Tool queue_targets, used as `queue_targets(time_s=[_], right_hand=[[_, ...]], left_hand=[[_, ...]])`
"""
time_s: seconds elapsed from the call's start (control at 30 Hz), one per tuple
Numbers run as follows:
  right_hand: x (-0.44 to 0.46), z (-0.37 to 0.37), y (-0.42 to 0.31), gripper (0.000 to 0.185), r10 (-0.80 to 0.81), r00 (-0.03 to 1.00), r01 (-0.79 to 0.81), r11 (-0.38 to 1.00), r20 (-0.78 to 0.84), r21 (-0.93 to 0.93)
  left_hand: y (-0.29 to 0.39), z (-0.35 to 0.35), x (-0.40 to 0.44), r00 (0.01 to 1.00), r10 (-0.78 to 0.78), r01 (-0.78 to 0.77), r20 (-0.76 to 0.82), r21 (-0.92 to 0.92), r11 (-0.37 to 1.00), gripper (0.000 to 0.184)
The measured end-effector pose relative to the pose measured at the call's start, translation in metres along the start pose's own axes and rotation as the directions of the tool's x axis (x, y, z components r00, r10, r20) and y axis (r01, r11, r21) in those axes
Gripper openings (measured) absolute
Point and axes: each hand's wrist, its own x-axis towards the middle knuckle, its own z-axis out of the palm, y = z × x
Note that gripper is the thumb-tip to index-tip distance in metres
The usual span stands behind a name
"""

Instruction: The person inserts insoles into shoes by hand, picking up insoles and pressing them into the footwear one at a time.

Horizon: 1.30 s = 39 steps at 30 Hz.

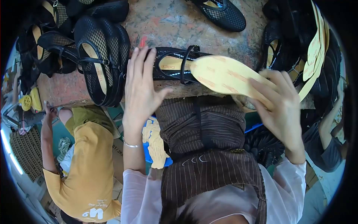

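My right hand [278, 99] is closed on a pale yellow insole [220, 74] with faint reddish print. The insole hangs over the right-hand end of a black mesh strap shoe [174, 52], hiding that part of it. Inside the shoe lies another printed yellow lining [170, 64]. At the shoe's other end is my left hand [140, 84], fingers stretched and thumb apart, nothing held. Its fingertips are beside or touching the shoe; I cannot tell which. Left of this hand stand several black mesh shoes [97, 56] pressed together.
Another mesh shoe [223, 15] sits at the far edge of the paint-stained table [160, 22]. Yellow insoles [317, 48] stand at right among black shoes. More insoles [154, 143] lie in a blue container below. A person in a yellow shirt [91, 160] is at left.
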Motion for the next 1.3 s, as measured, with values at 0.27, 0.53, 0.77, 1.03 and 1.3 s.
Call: queue_targets(time_s=[0.27,0.53,0.77,1.03,1.3], right_hand=[[0.067,0.091,-0.029,0.028,-0.173,0.977,0.193,0.965,-0.122,0.179],[0.086,0.126,-0.043,0.014,-0.102,0.985,0.120,0.984,-0.139,0.128],[0.089,0.123,-0.047,0.015,-0.124,0.992,0.125,0.991,-0.019,0.054],[0.069,0.104,-0.043,0.033,-0.164,0.986,0.165,0.986,0.031,-0.025],[0.062,0.074,-0.043,0.030,0.086,0.993,-0.095,0.988,0.083,0.118]], left_hand=[[-0.041,0.027,0.010,0.998,0.054,-0.058,-0.032,-0.165,0.985,0.112],[-0.040,0.025,0.009,0.997,0.059,-0.069,-0.050,-0.226,0.972,0.112],[-0.004,0.020,0.000,0.970,0.238,-0.243,-0.050,-0.147,0.959,0.054],[0.018,0.031,0.007,0.980,0.140,-0.133,0.144,-0.054,0.990,0.059],[0.024,0.028,0.022,0.969,0.129,-0.143,0.212,0.055,0.988,0.077]])
